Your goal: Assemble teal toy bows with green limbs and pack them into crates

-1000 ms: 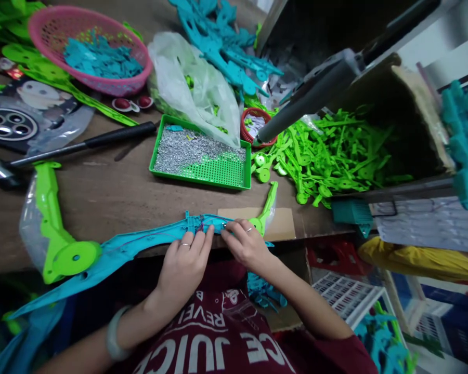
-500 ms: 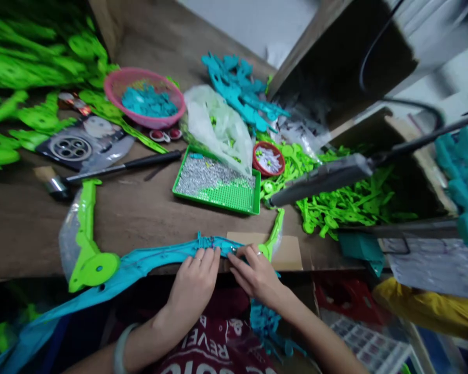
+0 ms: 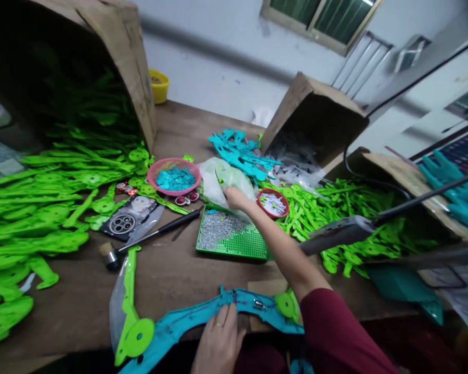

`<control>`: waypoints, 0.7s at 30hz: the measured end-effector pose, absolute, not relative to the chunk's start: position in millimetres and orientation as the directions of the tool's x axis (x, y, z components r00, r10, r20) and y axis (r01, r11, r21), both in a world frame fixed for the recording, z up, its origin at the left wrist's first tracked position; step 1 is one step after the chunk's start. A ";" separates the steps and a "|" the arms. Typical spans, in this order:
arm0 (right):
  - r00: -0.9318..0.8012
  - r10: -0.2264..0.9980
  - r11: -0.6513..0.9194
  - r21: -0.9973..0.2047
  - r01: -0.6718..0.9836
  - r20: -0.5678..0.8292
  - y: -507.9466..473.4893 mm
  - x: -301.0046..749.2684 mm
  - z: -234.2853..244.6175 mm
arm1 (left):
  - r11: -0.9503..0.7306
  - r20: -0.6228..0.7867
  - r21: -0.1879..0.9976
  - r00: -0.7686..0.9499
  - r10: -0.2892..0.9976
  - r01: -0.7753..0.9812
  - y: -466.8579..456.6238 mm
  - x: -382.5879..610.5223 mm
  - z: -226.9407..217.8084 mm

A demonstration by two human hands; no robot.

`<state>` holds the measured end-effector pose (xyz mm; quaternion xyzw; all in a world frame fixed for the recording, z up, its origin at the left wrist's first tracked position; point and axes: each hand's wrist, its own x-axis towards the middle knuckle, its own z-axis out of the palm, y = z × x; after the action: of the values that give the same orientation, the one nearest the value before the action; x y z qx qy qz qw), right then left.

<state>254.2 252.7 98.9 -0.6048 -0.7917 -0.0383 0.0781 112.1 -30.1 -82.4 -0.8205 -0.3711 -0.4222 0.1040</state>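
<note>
A long blue plastic bow-shaped shell (image 3: 195, 314) lies along the table's front edge, with green pieces (image 3: 138, 337) at its two ends. Small metal parts sit in its right half. My left hand (image 3: 218, 340) grips the near edge of the shell at its middle, fingers resting on the plastic. Farther off, my right hand (image 3: 236, 200) reaches into a whitish plastic bag (image 3: 212, 176) that holds small green parts; the bag hides its fingers. Below the bag stands a green tray (image 3: 234, 249) of small silvery pieces.
A hammer (image 3: 159, 230) lies left of the tray. A pink basket (image 3: 198, 182) of blue pieces and a red bowl (image 3: 273, 214) of white pieces flank the bag. Green parts (image 3: 58, 208) pile at left. From the right, a dark rod-mounted tool (image 3: 339, 232) juts over the table.
My right hand has left the blue shell and moved forward into the plastic bag. My left hand stays on the shell. The view has tilted up.
</note>
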 end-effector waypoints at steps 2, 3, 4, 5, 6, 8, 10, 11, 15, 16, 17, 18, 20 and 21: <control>-0.297 0.941 0.302 -0.006 0.953 0.161 261.8 252.6 94.1 | -0.738 0.814 0.160 0.336 0.475 0.656 -27.0 110.2 -82.5; -0.308 0.940 0.311 -0.002 0.950 0.146 262.0 252.0 93.3 | -0.752 0.812 0.172 0.342 0.474 0.636 -27.1 107.3 -78.6; -0.312 0.942 0.315 -0.007 0.949 0.124 260.8 251.8 93.3 | -0.766 0.792 0.178 0.372 0.485 0.618 -28.4 103.2 -72.5; -0.311 0.946 0.315 -0.022 0.949 0.091 259.7 252.2 93.6 | -0.767 0.753 0.192 0.409 0.516 0.613 -30.2 98.3 -64.8; -0.304 0.951 0.307 -0.045 0.951 0.059 260.1 253.4 93.5 | -0.779 0.698 0.183 0.478 0.532 0.600 -31.6 93.2 -56.5; -0.288 0.958 0.287 -0.101 0.953 0.007 267.1 258.9 88.8 | -0.805 0.604 0.105 0.605 0.518 0.584 -31.1 84.6 -42.5; -0.277 0.959 0.283 -0.132 0.950 0.059 278.2 266.7 78.7 | -0.827 0.502 0.078 0.695 0.515 0.556 -27.2 79.2 -34.5; -0.276 0.958 0.284 -0.121 0.951 0.082 282.0 270.0 74.2 | -0.838 0.467 0.091 0.721 0.513 0.537 -25.0 77.2 -31.7; -0.210 0.962 0.227 -0.078 0.971 0.176 266.3 273.2 78.0 | -0.840 0.369 0.167 0.758 0.538 0.516 -18.3 70.1 -16.0; -0.195 0.957 0.221 -0.103 0.970 0.215 252.7 272.9 83.0 | -0.835 0.336 0.162 0.766 0.548 0.526 -16.9 69.3 -10.1; -0.197 0.946 0.238 -0.138 0.961 0.258 234.9 273.0 87.8 | -0.832 0.303 0.141 0.777 0.552 0.536 -15.7 69.6 -4.1; -0.221 0.927 0.283 -0.179 0.942 0.304 213.3 273.8 91.3 | -0.836 0.271 0.103 0.793 0.546 0.540 -15.1 71.0 1.6; -0.347 0.859 0.450 -0.230 0.863 0.377 160.9 278.0 91.8 | -0.855 0.206 -0.019 0.838 0.505 0.519 -17.6 76.5 10.1; -0.459 0.804 0.561 -0.225 0.797 0.378 132.1 281.4 88.5 | -0.864 0.174 -0.087 0.862 0.476 0.495 -21.4 80.0 12.2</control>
<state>281.4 132.1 88.5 -0.4686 -0.8541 0.0081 0.2256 80.0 -21.4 12.2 -0.9627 -0.2522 -0.0735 0.0646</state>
